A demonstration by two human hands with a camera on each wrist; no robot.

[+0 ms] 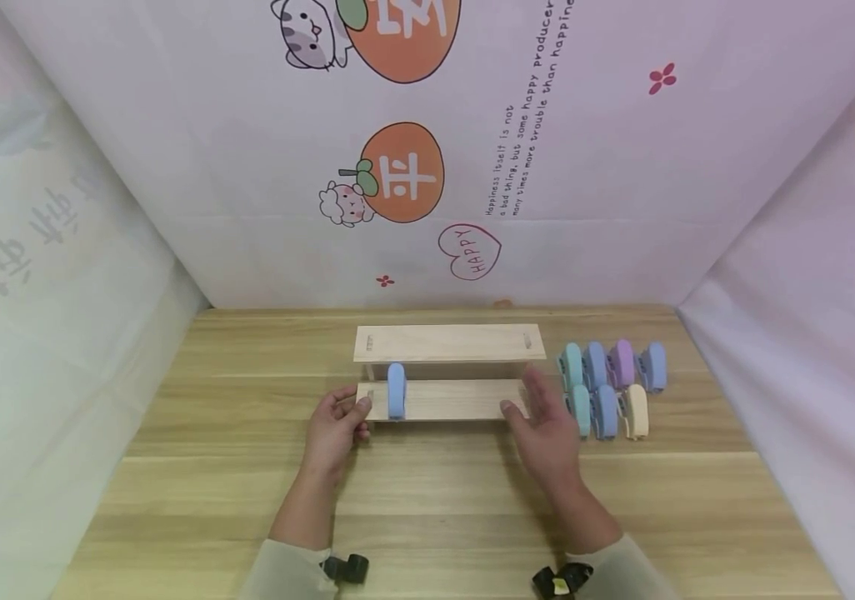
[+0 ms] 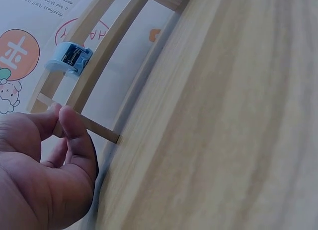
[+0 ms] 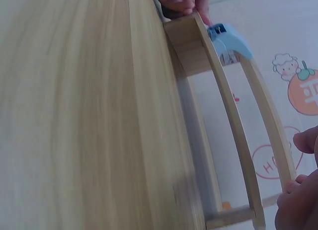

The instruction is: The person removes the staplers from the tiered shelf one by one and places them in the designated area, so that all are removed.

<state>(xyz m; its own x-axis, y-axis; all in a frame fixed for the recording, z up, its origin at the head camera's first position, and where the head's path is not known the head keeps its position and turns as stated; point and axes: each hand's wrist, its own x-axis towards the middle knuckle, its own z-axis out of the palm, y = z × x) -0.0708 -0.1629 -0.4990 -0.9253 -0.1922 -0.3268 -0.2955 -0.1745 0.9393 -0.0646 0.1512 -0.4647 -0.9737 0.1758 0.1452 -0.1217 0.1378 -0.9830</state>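
Note:
A two-level wooden rack (image 1: 457,400) stands on the table, its front board lower than its back board. A light-blue clip (image 1: 396,392) is clamped across the front board near the left end; its dark spring shows in the left wrist view. My left hand (image 1: 335,429) pinches the left end of the front board between thumb and fingers. At the other end, my right hand (image 1: 549,429) lies by the board with its fingers extended and thumb near the top face. Whether the right fingertips press on the wood, I cannot tell.
Several clips (image 1: 622,362) in teal, blue, purple and cream stand in two rows right of the rack, close beside my right hand. A printed white cloth (image 1: 585,250) hangs behind the wooden table (image 1: 457,508), with more white cloth on both sides.

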